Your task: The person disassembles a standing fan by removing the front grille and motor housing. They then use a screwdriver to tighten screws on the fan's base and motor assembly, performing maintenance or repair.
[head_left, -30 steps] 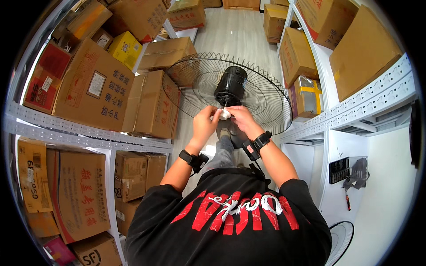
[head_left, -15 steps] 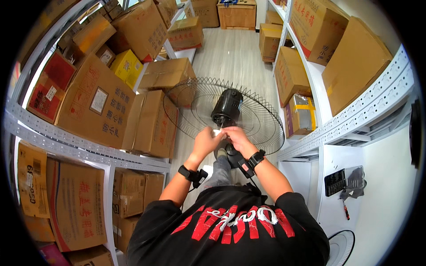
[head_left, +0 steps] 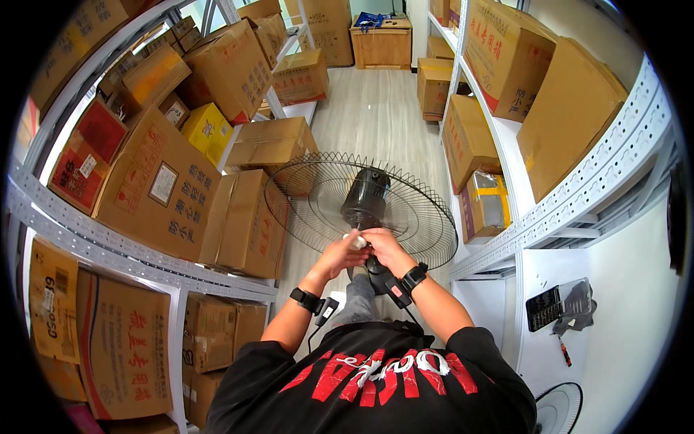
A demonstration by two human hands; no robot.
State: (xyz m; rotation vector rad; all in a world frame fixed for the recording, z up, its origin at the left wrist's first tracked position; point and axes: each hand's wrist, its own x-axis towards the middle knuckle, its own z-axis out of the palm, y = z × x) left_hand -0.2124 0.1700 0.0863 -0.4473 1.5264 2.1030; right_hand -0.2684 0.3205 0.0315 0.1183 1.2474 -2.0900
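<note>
Left hand (head_left: 339,257) holds a white piece (head_left: 358,244), right hand (head_left: 386,248) beside it, its grip unclear.

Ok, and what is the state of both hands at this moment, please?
Left hand: closed on a small white object.
Right hand: fingers bent close beside it; whether it grips anything cannot be told.

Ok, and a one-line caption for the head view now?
Both hands close together at a small white item, near a black fan, between shelves of cardboard boxes.

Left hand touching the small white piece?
Touching: the head view shows the small white piece right against the left hand at its fingers, with no gap visible.
</note>
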